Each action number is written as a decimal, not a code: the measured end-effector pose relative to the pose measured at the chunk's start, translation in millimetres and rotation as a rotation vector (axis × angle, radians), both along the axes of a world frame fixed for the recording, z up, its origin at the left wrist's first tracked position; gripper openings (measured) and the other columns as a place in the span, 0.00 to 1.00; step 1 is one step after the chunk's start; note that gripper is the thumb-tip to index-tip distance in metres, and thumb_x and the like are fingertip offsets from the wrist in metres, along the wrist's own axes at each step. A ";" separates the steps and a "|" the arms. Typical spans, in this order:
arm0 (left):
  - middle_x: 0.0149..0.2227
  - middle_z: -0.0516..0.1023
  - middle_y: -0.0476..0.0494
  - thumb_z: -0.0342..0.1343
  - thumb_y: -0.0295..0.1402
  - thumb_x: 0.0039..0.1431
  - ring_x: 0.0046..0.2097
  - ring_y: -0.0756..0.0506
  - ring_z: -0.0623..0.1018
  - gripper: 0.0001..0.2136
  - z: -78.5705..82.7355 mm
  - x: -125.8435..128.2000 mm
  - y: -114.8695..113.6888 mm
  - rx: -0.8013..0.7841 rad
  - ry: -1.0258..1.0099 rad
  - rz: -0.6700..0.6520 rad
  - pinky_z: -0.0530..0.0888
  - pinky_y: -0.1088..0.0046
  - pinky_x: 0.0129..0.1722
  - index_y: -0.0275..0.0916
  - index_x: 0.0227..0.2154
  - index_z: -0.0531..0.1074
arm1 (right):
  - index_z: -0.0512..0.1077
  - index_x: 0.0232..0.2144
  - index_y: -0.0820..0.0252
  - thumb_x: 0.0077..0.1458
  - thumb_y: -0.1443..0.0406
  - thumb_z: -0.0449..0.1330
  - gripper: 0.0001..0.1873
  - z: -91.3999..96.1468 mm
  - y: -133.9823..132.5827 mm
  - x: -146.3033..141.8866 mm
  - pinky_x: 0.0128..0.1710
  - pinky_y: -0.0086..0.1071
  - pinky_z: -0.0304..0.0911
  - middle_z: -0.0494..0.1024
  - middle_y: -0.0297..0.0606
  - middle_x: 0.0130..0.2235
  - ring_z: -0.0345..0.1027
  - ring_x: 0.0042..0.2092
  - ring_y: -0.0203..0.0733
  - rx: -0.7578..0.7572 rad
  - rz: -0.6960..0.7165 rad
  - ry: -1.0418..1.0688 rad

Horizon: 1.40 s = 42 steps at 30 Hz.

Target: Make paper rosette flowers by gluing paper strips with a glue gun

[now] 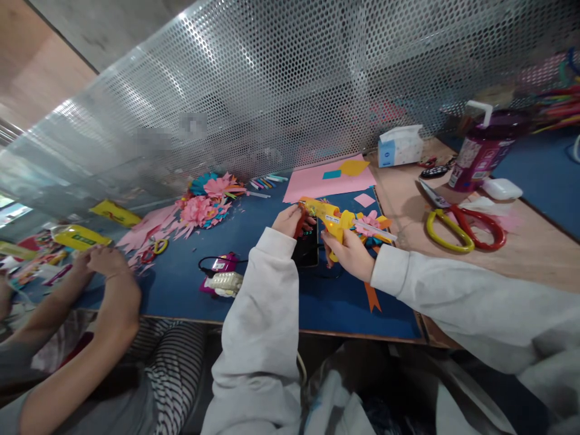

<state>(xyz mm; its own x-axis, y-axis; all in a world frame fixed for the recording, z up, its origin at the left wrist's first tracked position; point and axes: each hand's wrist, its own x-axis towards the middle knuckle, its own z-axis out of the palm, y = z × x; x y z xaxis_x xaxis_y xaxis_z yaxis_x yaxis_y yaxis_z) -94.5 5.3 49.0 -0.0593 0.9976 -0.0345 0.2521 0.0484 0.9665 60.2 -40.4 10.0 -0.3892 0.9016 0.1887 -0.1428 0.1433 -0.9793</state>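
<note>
Head view shows the person's right hand point(351, 251) wrapped around the handle of a yellow hot-glue gun point(335, 225), a clear glue stick point(372, 230) jutting from its back, while the left hand point(286, 220) pinches a red-orange piece point(299, 222) near the gun's front end. Both are above the blue tabletop point(267, 241), by a phone point(309, 255). The step looks like applying glue; the next move seems to call for steady aim and fingers clear of the nozzle. A tissue pack point(399, 148) has tissue poking out; a purple bottle point(480, 154) stands upright (its contents cannot be told).
</note>
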 end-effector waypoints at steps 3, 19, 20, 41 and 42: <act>0.23 0.76 0.47 0.49 0.37 0.59 0.19 0.53 0.72 0.10 0.0 -0.7 -0.1 -0.006 0.022 -0.010 0.61 0.82 0.15 0.36 0.30 0.69 | 0.59 0.20 0.56 0.58 0.58 0.49 0.16 1.0 -0.4 0.1 0.17 0.28 0.56 0.64 0.28 0.12 0.60 0.15 0.34 -0.001 -0.004 -0.008; 0.25 0.77 0.45 0.52 0.41 0.56 0.23 0.52 0.74 0.13 -5.7 -6.1 1.1 0.139 0.020 -0.020 0.62 0.83 0.16 0.34 0.29 0.70 | 0.55 0.21 0.54 0.55 0.56 0.51 0.15 4.9 -1.2 -0.4 0.16 0.28 0.57 0.61 0.25 0.12 0.60 0.15 0.34 -0.036 -0.019 0.001; 0.26 0.77 0.45 0.52 0.41 0.56 0.24 0.52 0.74 0.13 -5.6 -6.8 1.4 0.144 0.035 -0.018 0.62 0.83 0.17 0.34 0.30 0.71 | 0.55 0.21 0.54 0.55 0.55 0.51 0.15 4.7 -1.2 -0.5 0.16 0.28 0.57 0.61 0.25 0.12 0.60 0.15 0.34 -0.038 -0.019 0.002; 0.31 0.78 0.44 0.46 0.45 0.59 0.31 0.49 0.77 0.17 -5.5 -11.8 2.9 0.247 0.311 0.012 0.64 0.82 0.20 0.37 0.32 0.73 | 0.55 0.21 0.54 0.55 0.54 0.53 0.17 4.7 0.0 -1.4 0.16 0.30 0.58 0.60 0.26 0.12 0.60 0.15 0.36 -0.066 -0.047 0.044; 0.32 0.79 0.44 0.46 0.44 0.59 0.31 0.49 0.77 0.17 -5.1 -11.7 2.7 0.251 0.319 0.012 0.64 0.82 0.20 0.37 0.32 0.73 | 0.55 0.21 0.54 0.55 0.54 0.53 0.17 5.1 0.1 -1.4 0.16 0.30 0.57 0.60 0.26 0.13 0.60 0.15 0.36 -0.068 -0.049 0.047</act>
<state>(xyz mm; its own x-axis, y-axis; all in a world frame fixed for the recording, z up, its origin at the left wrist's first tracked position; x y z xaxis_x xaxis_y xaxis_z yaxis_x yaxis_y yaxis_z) -106.2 8.0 43.8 -0.0393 0.9720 0.2318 0.5417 -0.1742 0.8223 58.8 -40.3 15.1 -0.3366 0.9306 0.1438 -0.1838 0.0848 -0.9793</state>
